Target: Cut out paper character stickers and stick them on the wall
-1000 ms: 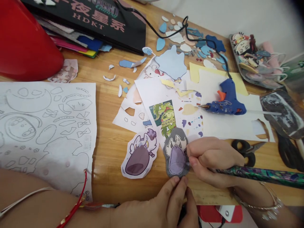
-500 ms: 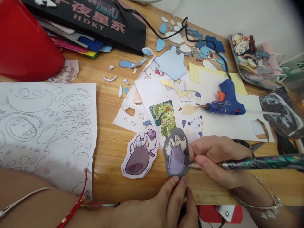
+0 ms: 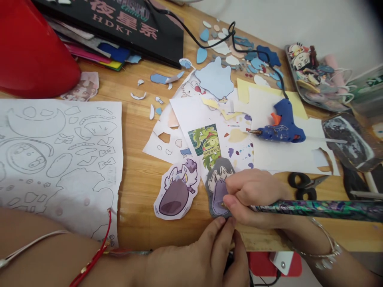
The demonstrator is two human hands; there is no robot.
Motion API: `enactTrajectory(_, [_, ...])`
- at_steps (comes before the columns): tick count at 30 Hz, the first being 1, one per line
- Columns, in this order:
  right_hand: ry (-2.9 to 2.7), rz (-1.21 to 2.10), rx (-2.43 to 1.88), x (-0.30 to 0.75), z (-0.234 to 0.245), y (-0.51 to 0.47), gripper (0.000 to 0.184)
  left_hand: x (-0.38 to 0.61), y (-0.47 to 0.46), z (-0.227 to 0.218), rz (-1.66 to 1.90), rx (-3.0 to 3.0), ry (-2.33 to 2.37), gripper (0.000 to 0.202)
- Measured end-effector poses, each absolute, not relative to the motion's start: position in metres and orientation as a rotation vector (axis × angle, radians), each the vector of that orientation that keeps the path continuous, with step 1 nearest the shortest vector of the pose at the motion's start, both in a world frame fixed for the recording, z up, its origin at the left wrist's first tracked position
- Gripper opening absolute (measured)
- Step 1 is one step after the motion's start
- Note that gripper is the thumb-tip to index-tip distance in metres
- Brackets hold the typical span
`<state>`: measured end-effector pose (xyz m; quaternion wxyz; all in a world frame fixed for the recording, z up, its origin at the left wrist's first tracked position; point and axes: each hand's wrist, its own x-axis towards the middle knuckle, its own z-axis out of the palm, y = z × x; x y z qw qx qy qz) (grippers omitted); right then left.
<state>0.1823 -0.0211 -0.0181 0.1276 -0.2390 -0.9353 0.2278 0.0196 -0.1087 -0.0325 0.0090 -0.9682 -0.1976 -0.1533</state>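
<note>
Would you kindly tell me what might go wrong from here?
The right hand hides part of the gray-backed character piece, so the pen-like tool might stray. The piece could shift if the left hand, at its lower edge, eases off. A tug on the black cord might drag the blue glue gun.

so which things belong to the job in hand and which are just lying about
Job in hand:
Grey flat piece with lilac oval, left hand at its lower edge
Patterned green pen-shaped tool, in the right hand
White paper cutout with purple oval, probably for reference

Apparently just lying about:
Blue plastic glue gun
Metal scissors with black handles
Black flat box with pink lettering
</note>
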Motion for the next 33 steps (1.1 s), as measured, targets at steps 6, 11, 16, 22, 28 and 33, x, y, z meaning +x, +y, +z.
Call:
enactTrajectory(6, [-2.581, 0.775, -0.694, 0.182, -0.023, -0.025, 0.039, 0.020, -0.106, -0.032, -0.432, -2.999, -0.614, 0.047])
enactTrajectory(11, [-2.465, 0.867, -0.620, 0.182, -0.027, -0.027, 0.039, 0.020, -0.107, -0.031, -0.419, -3.017, -0.636, 0.047])
enactTrajectory(16, [-2.463, 0.871, -0.593, 0.183, -0.028, -0.026, 0.038, 0.018, -0.104, -0.029, -0.400, -3.029, -0.610, 0.047])
enactTrajectory(22, [-2.438, 0.915, -0.600, 0.183, -0.030, -0.026, 0.037, 0.018, -0.102, -0.029, -0.356, -3.060, -0.544, 0.045])
enactTrajectory(28, [-2.510, 0.890, -0.613, 0.182, -0.027, -0.025, 0.036, 0.018, -0.104, -0.030, -0.391, -3.080, -0.555, 0.043])
enactTrajectory(33, [-2.603, 0.836, -0.630, 0.181, -0.024, -0.024, 0.037, 0.020, -0.105, -0.031, -0.427, -3.035, -0.565, 0.042])
